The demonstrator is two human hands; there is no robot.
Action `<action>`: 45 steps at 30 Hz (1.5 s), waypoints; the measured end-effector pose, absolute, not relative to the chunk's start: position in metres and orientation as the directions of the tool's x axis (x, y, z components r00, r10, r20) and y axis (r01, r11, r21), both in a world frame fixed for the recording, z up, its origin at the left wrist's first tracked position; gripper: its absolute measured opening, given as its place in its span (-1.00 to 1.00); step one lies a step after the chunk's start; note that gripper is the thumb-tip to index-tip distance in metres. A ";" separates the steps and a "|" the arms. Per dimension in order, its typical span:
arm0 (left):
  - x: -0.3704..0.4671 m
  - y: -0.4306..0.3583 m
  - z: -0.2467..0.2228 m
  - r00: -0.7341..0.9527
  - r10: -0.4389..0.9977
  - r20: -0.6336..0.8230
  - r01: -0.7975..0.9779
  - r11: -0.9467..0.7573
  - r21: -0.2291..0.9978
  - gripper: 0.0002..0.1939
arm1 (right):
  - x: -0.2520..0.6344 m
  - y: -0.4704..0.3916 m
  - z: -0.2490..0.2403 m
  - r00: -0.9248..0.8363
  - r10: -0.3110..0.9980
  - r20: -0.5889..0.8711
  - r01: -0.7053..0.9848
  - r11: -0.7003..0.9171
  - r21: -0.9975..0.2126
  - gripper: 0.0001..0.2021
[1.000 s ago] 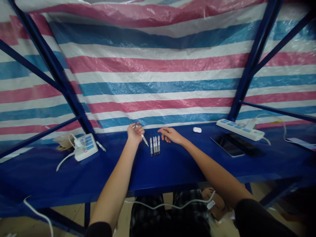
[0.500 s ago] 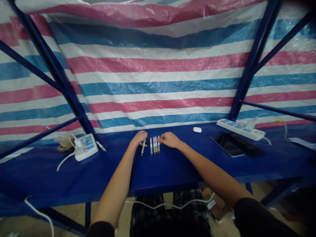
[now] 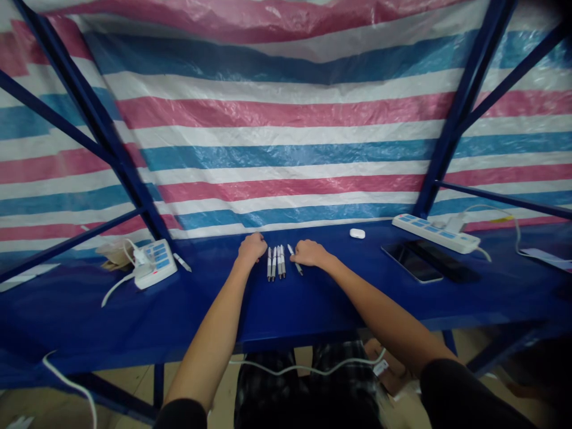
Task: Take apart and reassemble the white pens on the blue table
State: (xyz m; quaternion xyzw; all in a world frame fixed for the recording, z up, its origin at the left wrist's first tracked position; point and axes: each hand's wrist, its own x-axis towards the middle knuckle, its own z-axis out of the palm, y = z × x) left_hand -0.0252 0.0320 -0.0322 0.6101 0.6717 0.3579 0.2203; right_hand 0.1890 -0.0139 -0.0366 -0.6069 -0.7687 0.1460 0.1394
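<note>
Several white and grey pens [image 3: 275, 263] lie side by side, close together, on the blue table [image 3: 277, 310]. My left hand [image 3: 253, 247] rests just left of the row, its fingers curled in; whether anything is in them is hidden. Right of the row, one more pen [image 3: 295, 261] lies tilted, its upper end leaning left. My right hand [image 3: 308, 253] has its fingertips closed at this tilted pen.
One pen [image 3: 182, 262] lies by the left power strip [image 3: 156, 265]. At the back right are a white earphone case [image 3: 357, 233], a phone [image 3: 413, 264], a dark flat object [image 3: 442, 262] and another power strip [image 3: 435, 233]. A striped sheet [image 3: 286, 113] hangs behind.
The pen at my left hand has joined the left side of the row, and my left hand has closed up. At the right, one pen now lies apart from the row, tilted, at my right hand.
</note>
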 end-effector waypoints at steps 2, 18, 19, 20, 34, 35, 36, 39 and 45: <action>-0.019 0.024 -0.025 -0.056 0.926 0.374 0.780 -0.194 0.595 -0.78 | 0.190 -0.015 -0.034 -0.191 0.979 0.065 0.901 0.201 -0.383 -0.70; 0.007 0.006 -0.011 0.640 0.535 0.552 0.584 -0.805 0.102 -0.75 | 0.239 0.006 -0.029 -0.421 0.898 0.127 0.252 0.250 -0.935 -0.57; 0.007 0.005 -0.012 0.642 0.534 0.550 0.571 -0.812 0.122 -0.75 | 0.240 0.006 -0.029 -0.425 0.900 0.101 0.241 0.220 -0.945 -0.58; 0.008 0.005 -0.012 0.643 0.537 0.545 0.560 -0.816 0.143 -0.74 | 0.241 0.006 -0.029 -0.423 0.902 0.092 0.238 0.209 -0.948 -0.61; 0.004 0.008 -0.015 0.548 0.615 0.567 0.576 -0.769 0.277 -0.72 | 0.233 0.010 -0.031 -0.291 0.886 0.362 0.104 0.405 -0.908 -0.67; 0.004 0.008 -0.016 0.551 0.611 0.569 0.578 -0.771 0.268 -0.72 | 0.233 0.010 -0.031 -0.304 0.893 0.333 0.105 0.379 -0.920 -0.69; 0.004 0.008 -0.016 0.555 0.608 0.567 0.580 -0.772 0.260 -0.73 | 0.232 0.010 -0.032 -0.319 0.899 0.300 0.114 0.351 -0.929 -0.70; 0.004 0.009 -0.016 0.558 0.609 0.564 0.590 -0.769 0.245 -0.75 | 0.232 0.010 -0.031 -0.331 0.903 0.275 0.133 0.333 -0.934 -0.69; 0.003 0.009 -0.016 0.560 0.628 0.540 0.602 -0.757 0.256 -0.74 | 0.233 0.009 -0.031 -0.325 0.907 0.269 0.162 0.334 -0.929 -0.77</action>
